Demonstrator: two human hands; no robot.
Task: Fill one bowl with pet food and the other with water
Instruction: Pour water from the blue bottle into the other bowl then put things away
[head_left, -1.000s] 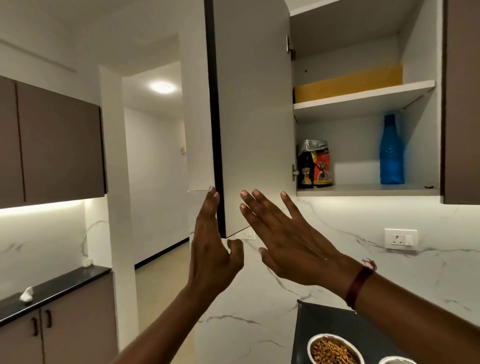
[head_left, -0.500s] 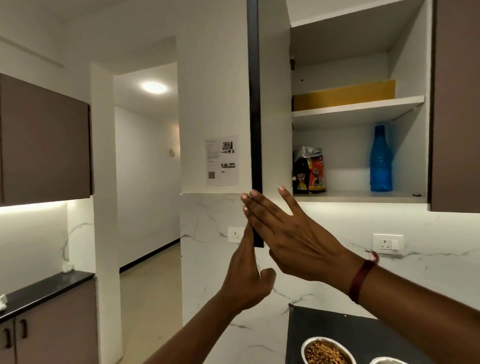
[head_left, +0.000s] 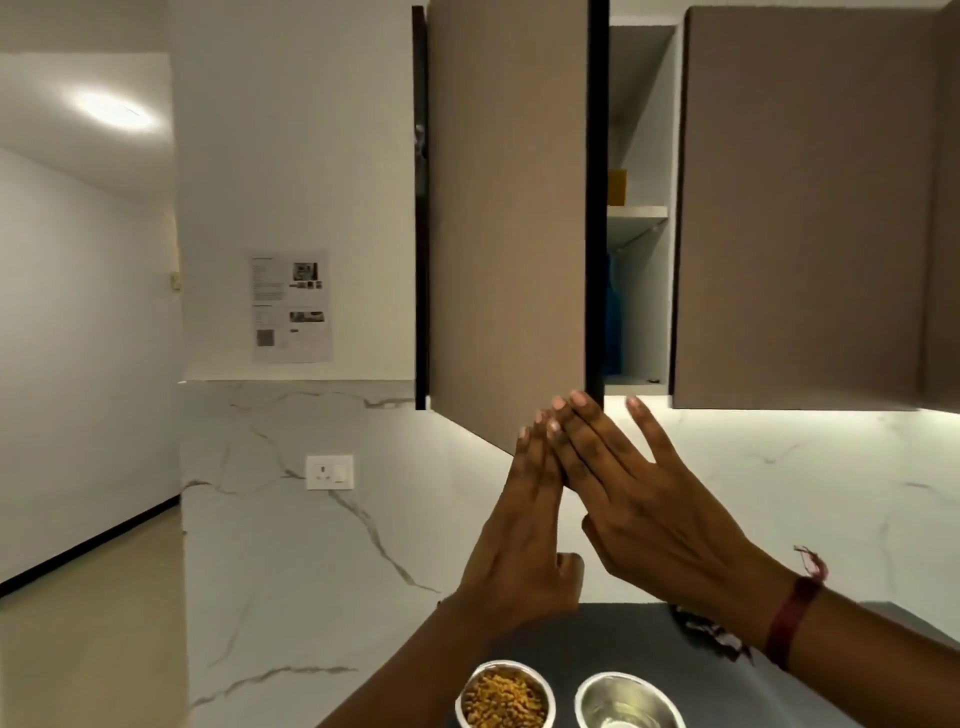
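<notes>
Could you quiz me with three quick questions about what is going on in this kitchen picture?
1. True or false: the cabinet door is fully shut.
2. Which bowl holds pet food: A the left bowl, B the right bowl?
3. Fill in: both hands, left and right, hold ___.

Key: 1 false, a gap remains on its right. 2 A. 3 nothing.

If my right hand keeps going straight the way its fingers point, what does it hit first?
Probably the cabinet door: the right hand points up-left at its lower corner, beside the left hand. Depth is unclear.
</notes>
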